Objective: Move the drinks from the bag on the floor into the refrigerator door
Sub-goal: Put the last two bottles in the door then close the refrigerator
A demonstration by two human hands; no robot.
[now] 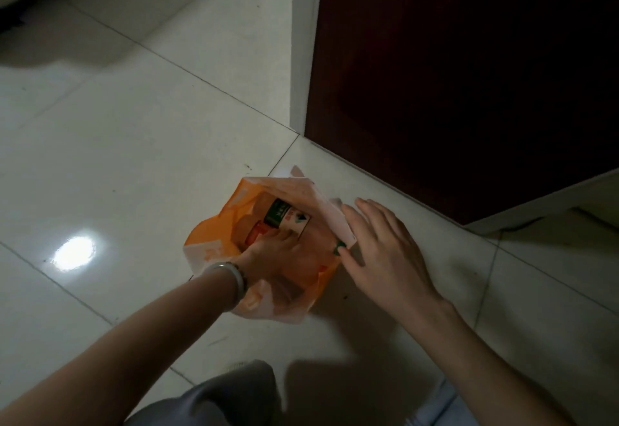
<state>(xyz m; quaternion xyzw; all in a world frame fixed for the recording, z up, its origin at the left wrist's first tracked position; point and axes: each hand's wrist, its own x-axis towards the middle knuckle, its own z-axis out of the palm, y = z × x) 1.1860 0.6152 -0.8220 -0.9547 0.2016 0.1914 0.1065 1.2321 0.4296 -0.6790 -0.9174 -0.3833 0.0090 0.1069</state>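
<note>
Drinks carton (288, 218) inside the orange bag (214, 241) on the floor, near the refrigerator door (452, 74), left hand (284, 255) reaching in, grasp hidden, right hand (382, 251) spread flat holding the rim; likely snagging thin plastic, tipping the bag.

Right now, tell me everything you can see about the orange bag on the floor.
The orange bag is thin, crinkly plastic with pale print, standing open on the tiled floor. The left hand reaches inside toward a carton; the right hand presses its far side open.
</note>
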